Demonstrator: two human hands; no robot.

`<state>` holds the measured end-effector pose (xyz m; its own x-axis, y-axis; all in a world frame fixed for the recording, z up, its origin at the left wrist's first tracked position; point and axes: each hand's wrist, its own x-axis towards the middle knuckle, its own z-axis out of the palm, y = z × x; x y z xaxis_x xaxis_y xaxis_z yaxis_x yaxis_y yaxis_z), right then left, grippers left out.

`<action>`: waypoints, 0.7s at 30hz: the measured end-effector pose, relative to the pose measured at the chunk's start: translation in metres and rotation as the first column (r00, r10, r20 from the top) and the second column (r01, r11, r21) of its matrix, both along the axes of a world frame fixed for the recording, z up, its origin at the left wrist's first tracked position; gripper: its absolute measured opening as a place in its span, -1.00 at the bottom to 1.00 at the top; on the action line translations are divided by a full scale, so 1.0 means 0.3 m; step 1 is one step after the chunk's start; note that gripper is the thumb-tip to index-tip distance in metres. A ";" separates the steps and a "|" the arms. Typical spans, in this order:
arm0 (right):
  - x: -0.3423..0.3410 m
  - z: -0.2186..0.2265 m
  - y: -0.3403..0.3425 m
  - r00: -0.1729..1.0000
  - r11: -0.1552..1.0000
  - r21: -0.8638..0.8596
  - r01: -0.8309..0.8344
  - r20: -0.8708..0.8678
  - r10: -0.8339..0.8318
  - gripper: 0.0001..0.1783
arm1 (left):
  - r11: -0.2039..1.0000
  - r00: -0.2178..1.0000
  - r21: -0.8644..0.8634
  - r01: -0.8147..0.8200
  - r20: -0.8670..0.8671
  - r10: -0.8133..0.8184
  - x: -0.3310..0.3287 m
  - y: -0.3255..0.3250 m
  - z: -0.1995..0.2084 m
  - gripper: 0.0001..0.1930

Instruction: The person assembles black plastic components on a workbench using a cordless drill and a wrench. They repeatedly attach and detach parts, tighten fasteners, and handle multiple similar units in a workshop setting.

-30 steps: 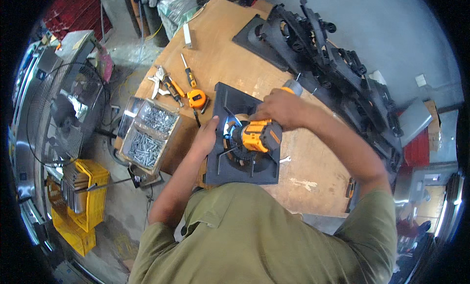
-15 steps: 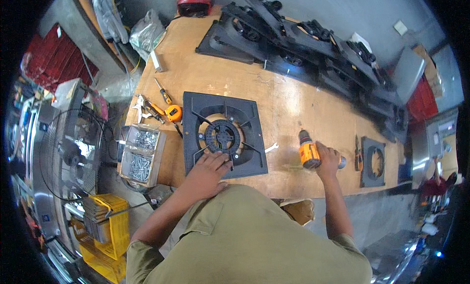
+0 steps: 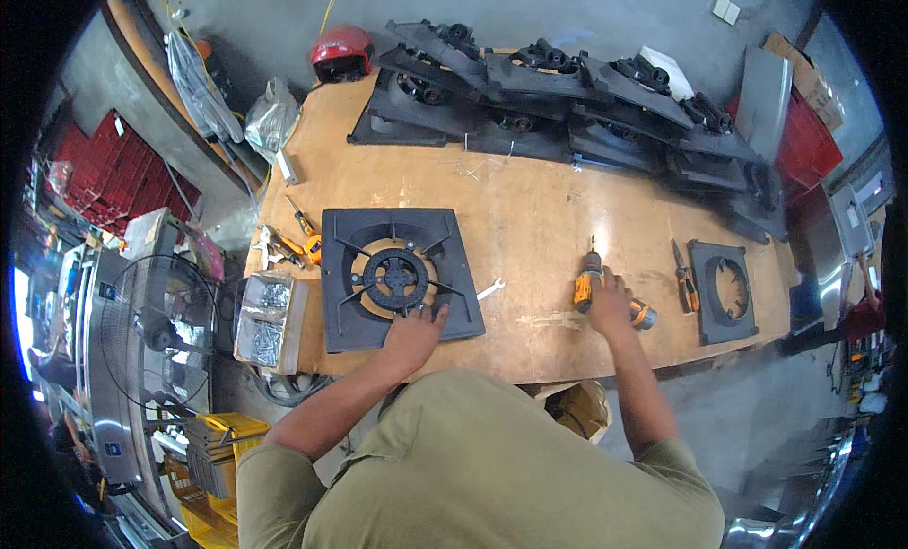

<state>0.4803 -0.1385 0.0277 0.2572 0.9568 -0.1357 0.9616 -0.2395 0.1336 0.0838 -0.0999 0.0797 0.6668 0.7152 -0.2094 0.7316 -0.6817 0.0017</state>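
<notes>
A black square burner stand (image 3: pixel 345 313) with a round black burner (image 3: pixel 395 279) in its middle lies flat on the wooden table. My left hand (image 3: pixel 414 339) rests on its near edge, fingers stretched out and apart, tips close to the burner. To the right, an orange and black cordless drill (image 3: pixel 584 286) lies on its side, bit pointing away from me. My right hand (image 3: pixel 613 308) is wrapped over its handle, and part of the grip is hidden. A small open-end wrench (image 3: pixel 492 288) sits between the stand and the drill.
Pliers (image 3: pixel 688 282) and a smaller black frame (image 3: pixel 709 322) lie right of the drill. Left of the stand are a screw box (image 3: pixel 267 324), a tape measure (image 3: pixel 313 249) and a screwdriver (image 3: pixel 300 215). Stacked black stands (image 3: pixel 530 133) and a red helmet (image 3: pixel 341 53) line the back.
My view has shifted, so the table's far side shows more fully. The drill has come down onto the table under my right hand. My left hand has slid slightly right along the stand.
</notes>
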 end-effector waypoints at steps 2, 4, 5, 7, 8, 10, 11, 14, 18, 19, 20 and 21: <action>-0.121 -0.018 0.021 0.968 0.936 0.297 -0.189 -0.105 0.228 -0.48 | 0.996 0.998 -0.076 -0.053 0.010 0.054 0.002 0.025 0.052 -0.38; -0.254 -0.054 0.068 0.930 0.940 0.152 -0.304 -0.165 0.328 -0.32 | 0.975 0.990 -0.181 -0.132 0.032 0.140 0.014 0.088 0.125 -0.38; -0.334 -0.082 0.106 0.931 0.947 0.169 -0.274 -0.201 0.305 -0.33 | 0.975 0.986 -0.181 -0.127 0.084 0.144 0.017 0.121 0.169 -0.37; -0.433 -0.118 0.133 0.858 0.898 0.286 -0.335 -0.302 0.417 -0.36 | 0.973 0.975 -0.186 -0.138 0.149 0.166 0.012 0.193 0.273 -0.36; -0.470 -0.129 0.137 0.822 0.862 0.350 -0.368 -0.310 0.477 -0.41 | 0.959 0.958 -0.246 -0.143 0.209 0.196 0.019 0.224 0.322 -0.37; -0.508 -0.135 0.147 0.782 0.831 0.369 -0.417 -0.319 0.535 -0.51 | 0.904 0.925 -0.396 -0.159 0.259 0.276 0.017 0.286 0.417 -0.38; -0.516 -0.132 0.151 0.772 0.824 0.351 -0.444 -0.317 0.551 -0.56 | 0.889 0.923 -0.434 -0.148 0.263 0.282 0.018 0.317 0.455 -0.39; -0.496 -0.114 0.159 0.788 0.848 0.177 -0.499 -0.316 0.529 -0.64 | 0.862 0.921 -0.500 -0.079 0.295 0.256 0.029 0.397 0.514 -0.38; -0.433 -0.099 0.156 0.833 0.884 0.048 -0.465 -0.315 0.455 -0.69 | 0.758 0.866 -0.630 -0.166 0.275 0.418 0.026 0.494 0.519 -0.40; -0.410 -0.090 0.159 0.821 0.912 0.016 -0.410 -0.429 0.376 -0.69 | 0.743 0.859 -0.649 -0.161 0.278 0.429 0.022 0.515 0.517 -0.40; -0.382 -0.074 0.165 0.786 0.927 -0.058 -0.371 -0.551 0.280 -0.70 | 0.731 0.856 -0.661 -0.171 0.268 0.443 0.017 0.535 0.516 -0.39; -0.355 -0.051 0.172 0.751 0.938 -0.137 -0.319 -0.640 0.162 -0.70 | 0.722 0.853 -0.666 -0.189 0.253 0.456 0.013 0.553 0.515 -0.39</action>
<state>0.3738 -0.0869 0.0123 -0.1905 0.8973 -0.3981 0.8758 -0.0279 -0.4819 0.0878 0.0660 0.2344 0.5359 0.7116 -0.4543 0.7520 -0.1577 0.6400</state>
